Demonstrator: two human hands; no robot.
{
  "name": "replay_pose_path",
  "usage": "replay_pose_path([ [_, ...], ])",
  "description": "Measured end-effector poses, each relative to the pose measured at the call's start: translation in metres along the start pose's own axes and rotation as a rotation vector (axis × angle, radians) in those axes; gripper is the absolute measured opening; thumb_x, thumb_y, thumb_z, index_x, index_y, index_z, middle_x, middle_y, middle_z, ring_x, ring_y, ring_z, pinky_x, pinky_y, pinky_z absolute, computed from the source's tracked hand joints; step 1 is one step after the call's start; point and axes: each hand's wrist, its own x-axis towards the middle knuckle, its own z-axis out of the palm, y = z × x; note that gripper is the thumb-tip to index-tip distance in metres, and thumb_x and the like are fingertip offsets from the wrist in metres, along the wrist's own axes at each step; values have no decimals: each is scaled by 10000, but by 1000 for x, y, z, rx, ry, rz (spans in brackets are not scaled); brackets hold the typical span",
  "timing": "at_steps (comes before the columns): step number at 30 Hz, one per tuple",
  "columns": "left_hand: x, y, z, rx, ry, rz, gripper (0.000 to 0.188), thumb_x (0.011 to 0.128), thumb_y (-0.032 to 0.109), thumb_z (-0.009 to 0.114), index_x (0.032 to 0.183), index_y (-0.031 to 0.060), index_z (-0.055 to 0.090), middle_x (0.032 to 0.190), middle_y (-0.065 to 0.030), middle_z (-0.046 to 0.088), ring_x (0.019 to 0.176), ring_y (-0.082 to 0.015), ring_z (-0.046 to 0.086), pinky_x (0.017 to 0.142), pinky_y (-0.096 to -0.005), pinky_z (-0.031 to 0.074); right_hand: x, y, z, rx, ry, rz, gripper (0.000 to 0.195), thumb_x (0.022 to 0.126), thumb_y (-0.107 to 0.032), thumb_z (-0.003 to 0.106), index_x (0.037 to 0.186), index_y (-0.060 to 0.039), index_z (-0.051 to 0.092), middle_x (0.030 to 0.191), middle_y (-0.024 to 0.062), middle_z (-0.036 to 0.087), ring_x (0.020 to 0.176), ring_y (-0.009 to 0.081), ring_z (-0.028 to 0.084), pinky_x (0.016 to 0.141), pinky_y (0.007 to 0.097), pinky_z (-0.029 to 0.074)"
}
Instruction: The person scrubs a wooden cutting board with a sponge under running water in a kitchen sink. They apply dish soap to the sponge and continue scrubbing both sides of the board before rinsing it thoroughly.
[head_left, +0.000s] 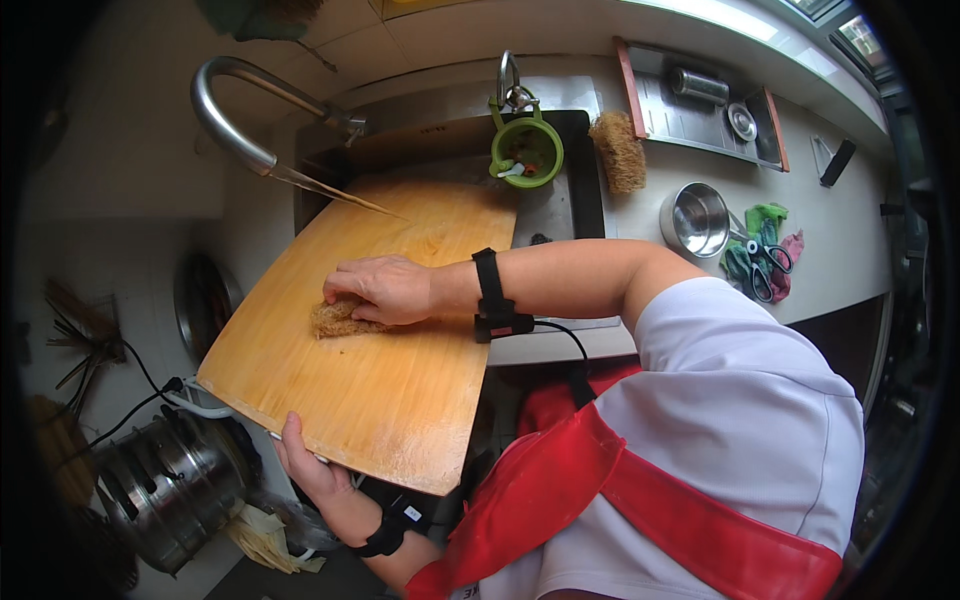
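A large wooden cutting board (375, 375) lies tilted over the sink (555, 217), its near end reaching past the counter. My right hand (386, 289) presses a tan fibrous scrubber (334, 321), which looks like loofah, on the middle of the board. Under the board's near left edge, my left hand (311, 461) grips it, thumb at the rim and fingers partly hidden beneath. Water runs from the curved metal faucet (232, 127) onto the far part of the board. Small dark bits lie near the scrubber.
A green strainer basket (527, 154) with scraps hangs under a smaller tap in the sink. Another fibrous scrubber (621, 154), a metal pot (697, 219), scissors (761, 262) on cloths and a metal rack (697, 105) are on the right counter. A large steel pot (169, 480) stands lower left.
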Motion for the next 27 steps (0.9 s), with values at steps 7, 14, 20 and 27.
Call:
replay_pose_path([
  [7,5,8,9,14,26,-5,539,954,156,532,1434,-38,381,1367,-184,509,1203,-286,554,979,-406,476,-16,176,-58,-480,-119,943,506,895,-211,645,1362,-94,489,1291,136,625,1192,329,605,960,381,510],
  [14,2,2,6,-98,108,-93,504,935,154,538,1384,-58,450,1296,-203,561,1105,-319,619,904,-428,532,-54,-7,-12,36,-91,145,336,898,-205,662,1211,-139,558,1137,142,632,1111,336,592,928,430,489],
  [20,6,4,11,-80,122,-126,527,934,174,545,1401,-49,444,1313,-200,561,1144,-312,604,932,-423,517,-89,178,-51,-432,59,869,335,940,-193,541,1260,-114,598,1196,156,641,1149,328,588,966,422,485],
  [27,2,2,9,-142,14,-163,569,952,286,510,1425,-20,427,1380,-170,524,1226,-303,548,1002,-430,459,-79,149,-23,-390,29,527,463,896,-87,508,1345,-153,600,1258,176,613,1206,364,561,1017,443,454],
])
